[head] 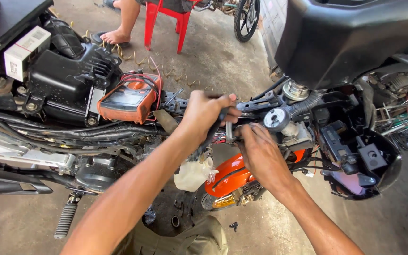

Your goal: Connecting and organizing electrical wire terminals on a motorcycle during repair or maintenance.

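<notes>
A stripped motorcycle frame (34, 137) runs across the view, its wiring and black cables exposed. My left hand (205, 113) is closed around a black wrapped cable bundle (208, 139) near the frame's middle. My right hand (259, 151) pinches a small grey metal part (229, 131) right next to the left hand, just under the steering head (294, 90). An orange multimeter (129, 98) with red leads rests on the frame to the left of my hands. An orange body panel (230, 175) hangs below them.
A black fuel tank (350, 38) looms at upper right. The open headlight shell (360, 160) with connectors sits at right. Another person's bare foot (115, 36) and a red plastic chair (166, 21) are behind. A footpeg (65, 219) sticks out at lower left.
</notes>
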